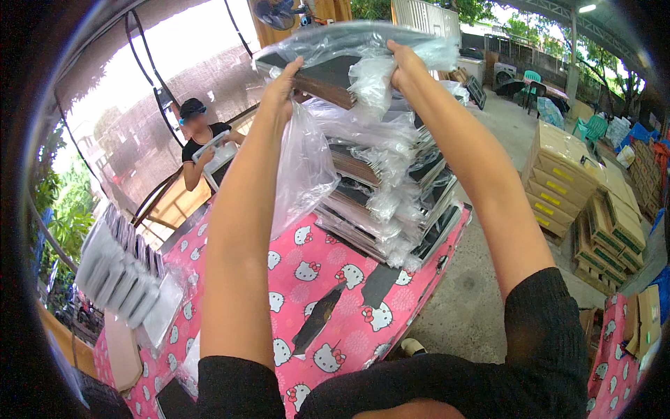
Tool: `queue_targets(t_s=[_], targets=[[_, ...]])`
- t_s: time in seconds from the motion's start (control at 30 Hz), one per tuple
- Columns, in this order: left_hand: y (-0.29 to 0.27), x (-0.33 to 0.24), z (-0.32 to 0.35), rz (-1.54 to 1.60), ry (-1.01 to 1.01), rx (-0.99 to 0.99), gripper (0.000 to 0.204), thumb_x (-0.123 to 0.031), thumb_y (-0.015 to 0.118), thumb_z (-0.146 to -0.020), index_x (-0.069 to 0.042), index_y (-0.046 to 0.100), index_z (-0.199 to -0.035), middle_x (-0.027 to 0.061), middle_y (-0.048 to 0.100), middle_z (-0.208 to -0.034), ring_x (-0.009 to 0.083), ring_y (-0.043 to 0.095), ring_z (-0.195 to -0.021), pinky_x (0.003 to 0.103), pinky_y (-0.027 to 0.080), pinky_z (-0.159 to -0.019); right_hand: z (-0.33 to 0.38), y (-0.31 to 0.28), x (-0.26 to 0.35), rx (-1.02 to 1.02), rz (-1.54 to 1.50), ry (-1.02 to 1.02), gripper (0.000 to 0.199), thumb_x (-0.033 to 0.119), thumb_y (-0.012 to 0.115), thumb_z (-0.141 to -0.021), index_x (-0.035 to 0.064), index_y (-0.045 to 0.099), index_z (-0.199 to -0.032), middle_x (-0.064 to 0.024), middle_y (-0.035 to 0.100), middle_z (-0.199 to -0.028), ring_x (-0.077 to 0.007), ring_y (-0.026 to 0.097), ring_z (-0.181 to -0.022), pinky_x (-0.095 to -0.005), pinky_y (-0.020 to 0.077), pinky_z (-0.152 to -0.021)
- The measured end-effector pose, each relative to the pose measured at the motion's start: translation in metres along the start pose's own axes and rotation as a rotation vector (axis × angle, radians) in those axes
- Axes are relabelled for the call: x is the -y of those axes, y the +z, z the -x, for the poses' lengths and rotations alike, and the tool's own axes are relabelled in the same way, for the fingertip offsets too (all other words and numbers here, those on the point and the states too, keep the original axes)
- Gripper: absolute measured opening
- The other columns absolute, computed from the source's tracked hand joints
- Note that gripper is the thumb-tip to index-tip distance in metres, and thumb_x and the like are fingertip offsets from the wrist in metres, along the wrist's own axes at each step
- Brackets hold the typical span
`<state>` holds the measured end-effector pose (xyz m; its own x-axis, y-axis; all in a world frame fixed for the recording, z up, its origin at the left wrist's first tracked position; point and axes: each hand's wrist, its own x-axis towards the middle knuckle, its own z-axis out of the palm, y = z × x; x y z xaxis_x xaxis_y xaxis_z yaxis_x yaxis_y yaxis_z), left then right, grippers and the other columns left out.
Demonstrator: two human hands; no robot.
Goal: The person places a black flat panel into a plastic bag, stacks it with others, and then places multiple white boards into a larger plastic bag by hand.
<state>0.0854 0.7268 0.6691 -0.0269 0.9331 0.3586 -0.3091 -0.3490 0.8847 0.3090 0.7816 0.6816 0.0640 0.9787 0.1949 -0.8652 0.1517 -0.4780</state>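
Note:
Both my arms reach far forward over a tall pile of plastic-wrapped bundles [356, 178], which stands at the far side of a pink patterned table cover [307, 269]. At the top of the pile is a bundle of flat dark panels with brown edges [324, 82], loosely covered by a clear plastic bag [349, 35]. My left hand [283, 87] is closed on the bag and the bundle's left edge. My right hand [407, 66] grips the bunched plastic on the right side. Loose clear plastic [303, 167] hangs below my left hand.
Another person [199, 140] holds a pale-rimmed frame at the left. A row of wrapped flat items [118, 265] stands on the table's left. Torn dark pieces [319, 318] lie in front of the pile. Cardboard boxes [558, 174] stack up on the right floor.

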Motion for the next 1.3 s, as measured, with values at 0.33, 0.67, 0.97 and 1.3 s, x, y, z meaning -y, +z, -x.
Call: queue_targets(t_s=[0.33,0.67,0.97,1.3], targets=[[-0.034,0.073,0.009,-0.038,-0.193,-0.135,0.038,-0.030,0.062,-0.072,-0.008,0.051,-0.101,0.0098,0.052,-0.095,0.0243,0.048,-0.087,0.035,0.038,-0.076,0.037,-0.036,-0.015,0.061,0.442,0.372,0.028,0.027,0.050,-0.085,0.0031,0.050,-0.100,-0.0114,0.057,-0.099,-0.0261,0.056,-0.090,-0.0455,0.0426,-0.084],[-0.100,-0.001,0.108,-0.125,-0.006,0.329,0.045,-0.022,0.064,-0.076,0.000,0.047,-0.111,0.0092,0.055,-0.099,0.0153,0.056,-0.079,0.027,0.049,-0.068,0.190,-0.007,-0.021,0.408,0.677,-0.915,0.037,0.022,0.060,-0.076,0.0011,0.048,-0.105,-0.0140,0.052,-0.098,-0.0250,0.051,-0.088,-0.0391,0.0414,-0.079],[-0.137,-0.052,0.251,-0.209,0.301,0.199,0.041,-0.006,0.058,-0.077,0.003,0.043,-0.114,0.0126,0.047,-0.113,0.0218,0.047,-0.104,0.030,0.037,-0.089,0.223,0.011,-0.217,1.262,1.183,-0.001,0.048,0.033,0.072,-0.060,0.0008,0.060,-0.094,-0.0106,0.061,-0.079,-0.0195,0.057,-0.075,-0.0281,0.0435,-0.068],[-0.290,-0.057,0.362,-0.545,-0.001,-0.724,0.031,-0.017,0.064,-0.076,0.003,0.057,-0.098,0.0072,0.061,-0.086,0.0135,0.056,-0.076,0.027,0.045,-0.067,0.272,0.064,-0.339,1.340,1.223,0.141,0.040,0.030,0.071,-0.064,-0.0011,0.063,-0.088,-0.0083,0.062,-0.074,-0.0121,0.054,-0.070,-0.0276,0.0419,-0.068]])
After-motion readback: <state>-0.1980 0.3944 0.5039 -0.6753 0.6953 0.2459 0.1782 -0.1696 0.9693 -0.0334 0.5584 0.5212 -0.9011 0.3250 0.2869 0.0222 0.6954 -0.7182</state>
